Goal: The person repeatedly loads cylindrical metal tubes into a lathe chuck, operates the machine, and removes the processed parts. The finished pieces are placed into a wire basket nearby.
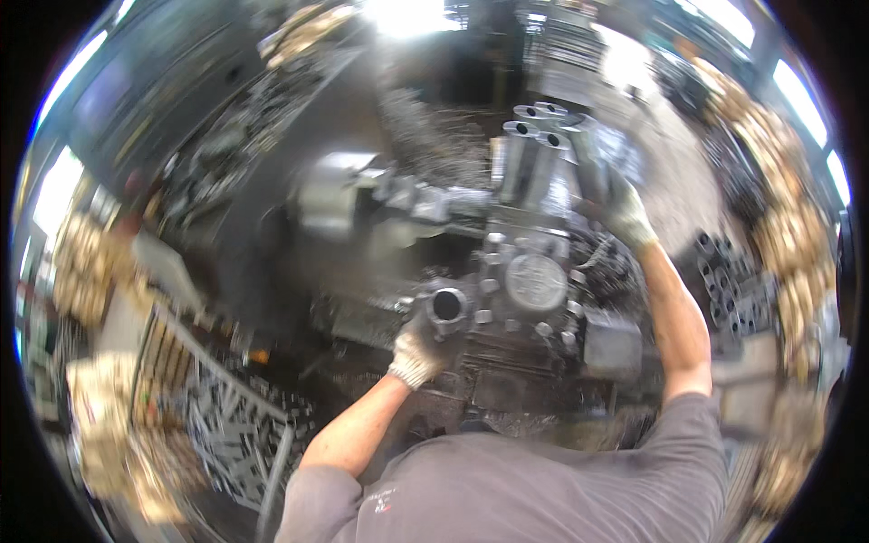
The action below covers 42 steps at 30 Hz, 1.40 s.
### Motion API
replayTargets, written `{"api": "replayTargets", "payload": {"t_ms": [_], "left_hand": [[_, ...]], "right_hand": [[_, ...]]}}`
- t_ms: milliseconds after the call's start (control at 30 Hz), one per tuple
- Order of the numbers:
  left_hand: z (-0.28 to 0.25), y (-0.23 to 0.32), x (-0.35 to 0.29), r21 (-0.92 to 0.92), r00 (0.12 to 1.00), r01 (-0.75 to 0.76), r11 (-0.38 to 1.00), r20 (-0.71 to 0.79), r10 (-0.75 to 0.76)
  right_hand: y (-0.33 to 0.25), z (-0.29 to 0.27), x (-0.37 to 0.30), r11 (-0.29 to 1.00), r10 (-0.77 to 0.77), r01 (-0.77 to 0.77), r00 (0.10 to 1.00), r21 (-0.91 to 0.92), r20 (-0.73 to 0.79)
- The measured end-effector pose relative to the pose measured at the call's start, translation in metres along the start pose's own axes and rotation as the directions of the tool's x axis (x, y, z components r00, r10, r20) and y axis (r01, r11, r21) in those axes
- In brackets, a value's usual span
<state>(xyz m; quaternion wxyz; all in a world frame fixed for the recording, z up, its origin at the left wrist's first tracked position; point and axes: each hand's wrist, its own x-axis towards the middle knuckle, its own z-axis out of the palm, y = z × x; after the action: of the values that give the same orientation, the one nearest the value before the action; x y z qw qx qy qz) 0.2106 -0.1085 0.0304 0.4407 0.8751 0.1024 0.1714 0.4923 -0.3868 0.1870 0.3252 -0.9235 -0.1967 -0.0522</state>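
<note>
In front of my body, my gloved left hand (pixel 424 346) is wrapped round a short metal tube (pixel 446 308), whose dark open bore faces up. My right arm reaches forward to the right. The gloved right hand (pixel 625 215) is closed round the lower part of another metal tube (pixel 590 158), tilted and smeared by motion. Just left of that tube, several metal tubes (pixel 529 167) stand upright in a cluster. Between my two hands lies a lathe's tool post (pixel 536 282), with a round cap and bolts around it.
The lathe chuck (pixel 333 195) is at the left, blurred. A bin of metal pieces (pixel 237 430) is at lower left. More dark tubes (pixel 724 285) are stacked at right. Filled sacks (pixel 778 217) line the right side. Metal shavings (pixel 605 271) lie by the tool post.
</note>
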Motion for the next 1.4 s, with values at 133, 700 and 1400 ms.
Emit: {"api": "replayTargets", "payload": {"t_ms": [133,700,1400], "left_hand": [[-0.004,0.009,0.002,-0.016,0.998,0.012,1.0,0.07,-0.011],[-0.077,-0.013,-0.084,-0.634,0.646,0.751,0.185,0.649,-0.402],[-0.019,-0.039,0.012,0.133,0.932,-0.358,0.924,-0.007,0.362]], "right_hand": [[-0.073,-0.048,-0.064,0.987,-0.146,0.125,0.962,-0.102,-0.229],[-0.159,0.185,-0.317,0.925,0.342,-0.369,0.71,-0.088,0.616],[-0.08,0.137,-0.304,0.913,0.344,-0.368,0.926,0.177,0.154]]}}
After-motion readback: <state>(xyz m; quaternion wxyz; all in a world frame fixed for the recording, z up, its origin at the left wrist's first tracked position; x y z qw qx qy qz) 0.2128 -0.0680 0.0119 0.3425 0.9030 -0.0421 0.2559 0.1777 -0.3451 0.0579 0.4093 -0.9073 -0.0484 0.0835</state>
